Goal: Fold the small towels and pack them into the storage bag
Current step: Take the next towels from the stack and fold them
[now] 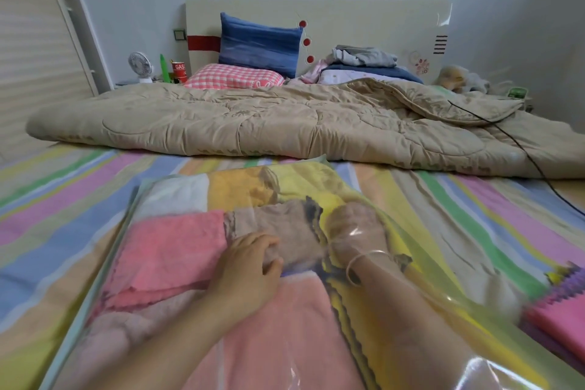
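A clear plastic storage bag (421,218) lies on the striped bed sheet in front of me. Through it show folded towels: pink (171,247), white (177,196), orange (234,190) and yellow (335,199). A brown towel (285,222) lies on top of them in the middle. My left hand (250,263) rests on the bag and pinches the brown towel's near edge between thumb and fingers. My right hand (354,231), a bracelet on its wrist, is inside the bag, hazy behind the plastic, gripping the brown towel's right side.
More folded cloths, pink and purple (560,317), are stacked at the right edge of the bed. A beige quilt (253,123) lies across the bed beyond the bag, with pillows and folded clothes behind it. A black cable (519,146) runs over the quilt's right part.
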The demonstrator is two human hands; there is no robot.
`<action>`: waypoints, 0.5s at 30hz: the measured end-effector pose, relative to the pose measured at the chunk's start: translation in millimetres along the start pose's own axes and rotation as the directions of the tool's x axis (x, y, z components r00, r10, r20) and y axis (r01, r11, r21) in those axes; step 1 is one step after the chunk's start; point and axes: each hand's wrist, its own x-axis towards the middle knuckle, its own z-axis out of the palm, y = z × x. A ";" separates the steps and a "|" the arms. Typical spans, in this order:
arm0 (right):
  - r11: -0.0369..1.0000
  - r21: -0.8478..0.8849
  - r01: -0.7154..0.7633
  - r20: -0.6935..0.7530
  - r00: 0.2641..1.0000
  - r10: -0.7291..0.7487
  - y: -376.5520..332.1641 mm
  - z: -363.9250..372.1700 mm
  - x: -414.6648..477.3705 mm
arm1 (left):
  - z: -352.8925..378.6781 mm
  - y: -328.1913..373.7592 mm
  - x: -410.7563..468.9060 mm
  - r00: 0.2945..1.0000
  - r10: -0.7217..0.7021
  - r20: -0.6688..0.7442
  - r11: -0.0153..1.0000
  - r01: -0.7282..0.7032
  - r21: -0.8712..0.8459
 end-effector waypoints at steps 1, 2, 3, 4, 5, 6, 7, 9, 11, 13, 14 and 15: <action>0.993 -0.107 0.048 0.056 0.998 -0.042 4.2 7.2 -0.6 | 0.9 -0.4 -0.7 1.000 0.009 0.004 1.000 -0.009 0.023; 0.985 -0.163 0.060 0.144 0.989 -0.037 6.5 13.6 1.0 | 1.7 -0.4 -1.4 1.000 0.019 0.002 0.999 -0.019 0.043; 0.976 -0.207 0.065 0.215 0.976 -0.019 8.9 22.0 6.8 | 2.8 -0.8 -2.2 1.000 0.026 -0.001 0.998 -0.026 0.053; 0.964 -0.249 0.088 0.263 0.965 -0.020 8.2 24.1 10.2 | 3.1 -0.9 -3.1 1.000 0.031 -0.004 0.998 -0.031 0.058; 0.948 -0.288 0.139 0.294 0.954 -0.051 9.8 26.3 14.2 | 3.3 -1.1 -3.5 0.999 0.033 -0.003 0.998 -0.033 0.058; 0.919 -0.330 0.216 0.299 0.947 -0.115 10.5 24.6 15.3 | 3.5 -0.9 -3.7 0.999 0.035 0.000 0.998 -0.035 0.060; 0.872 -0.385 0.303 0.279 0.939 -0.203 11.7 24.3 15.1 | 3.6 -0.6 -3.4 0.999 0.037 0.006 0.998 -0.037 0.058; 0.795 -0.432 0.426 0.261 0.903 -0.342 13.3 22.0 13.0 | 3.7 0.3 -2.4 0.999 0.039 0.007 0.998 -0.039 0.053; 0.816 -0.399 0.419 0.273 0.903 -0.331 12.4 19.2 11.9 | 4.6 1.0 -1.6 0.999 0.039 -0.004 0.998 -0.039 0.051; 0.897 -0.303 0.321 0.305 0.925 -0.227 10.5 24.1 12.7 | 5.5 0.1 -1.9 0.999 0.040 -0.001 0.997 -0.040 0.059; 0.934 -0.256 0.250 0.281 0.943 -0.176 8.3 24.5 12.8 | 5.5 -0.6 -2.2 0.999 0.040 0.005 0.997 -0.040 0.060; 0.956 -0.208 0.205 0.251 0.956 -0.150 5.7 24.4 13.2 | 5.3 -1.4 -2.8 0.999 0.043 0.009 0.998 -0.043 0.054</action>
